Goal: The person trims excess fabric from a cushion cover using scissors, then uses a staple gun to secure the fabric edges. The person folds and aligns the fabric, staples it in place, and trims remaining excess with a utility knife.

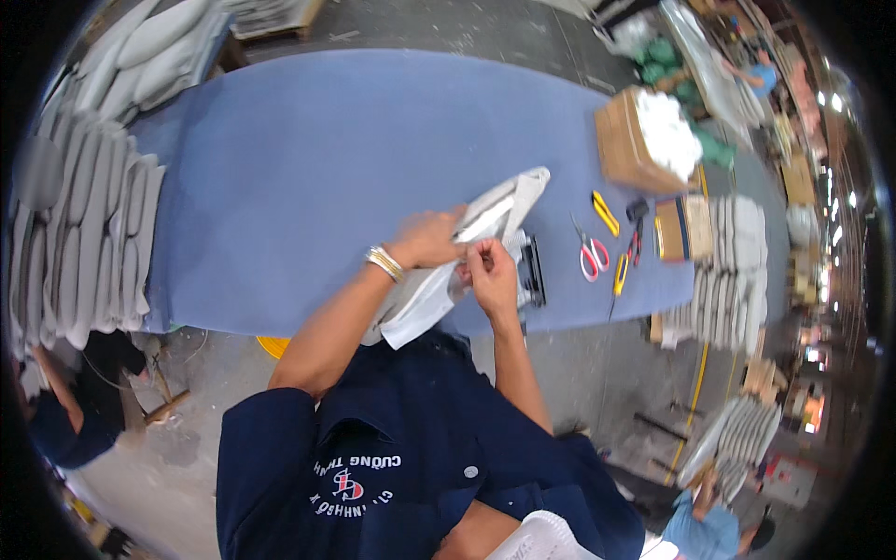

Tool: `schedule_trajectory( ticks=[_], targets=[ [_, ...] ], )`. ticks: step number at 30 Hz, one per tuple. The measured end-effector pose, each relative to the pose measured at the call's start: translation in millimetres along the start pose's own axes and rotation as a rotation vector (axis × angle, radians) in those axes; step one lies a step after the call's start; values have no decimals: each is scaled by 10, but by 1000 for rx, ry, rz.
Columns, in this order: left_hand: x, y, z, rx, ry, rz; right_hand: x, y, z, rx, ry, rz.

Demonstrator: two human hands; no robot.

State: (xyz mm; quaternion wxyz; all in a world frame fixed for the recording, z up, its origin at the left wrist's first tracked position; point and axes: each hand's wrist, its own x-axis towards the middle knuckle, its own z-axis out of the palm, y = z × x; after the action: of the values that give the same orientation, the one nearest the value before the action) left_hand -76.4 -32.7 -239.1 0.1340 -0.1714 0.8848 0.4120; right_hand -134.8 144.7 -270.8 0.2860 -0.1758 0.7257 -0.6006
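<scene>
Both hands pinch a flat white fabric piece with grey trim [467,252] above the near edge of the blue cloth-covered table [308,168].

The left hand [427,238] clamps the piece's upper side from the left; the right hand [492,278] pinches its lower edge, the hands close together, with the piece stretched between them and trailing toward the body. A slack grip could let it slide off the table edge, since much of it overhangs. A dark flat tool [532,271] lies just beside the right hand, red-handled scissors [592,254] and a yellow utility knife [605,213] farther right; a careless sweep could snag the fabric on them.
</scene>
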Motion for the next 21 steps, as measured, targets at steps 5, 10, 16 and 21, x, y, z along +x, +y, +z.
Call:
schedule_trajectory(
  ticks=[5,10,16,21],
  targets=[
    [-121,-481,0,-696,-175,45,-181,164,-96,14,52,28],
    [161,-648,572,-607,10,114,-355,28,10,-160,105,12],
    [151,-670,749,-1075,-227,58,-178,61,176,-559,163,27],
    [-124,-504,677,-804,-134,146,-180,226,127,-275,120,-74]
  ],
)
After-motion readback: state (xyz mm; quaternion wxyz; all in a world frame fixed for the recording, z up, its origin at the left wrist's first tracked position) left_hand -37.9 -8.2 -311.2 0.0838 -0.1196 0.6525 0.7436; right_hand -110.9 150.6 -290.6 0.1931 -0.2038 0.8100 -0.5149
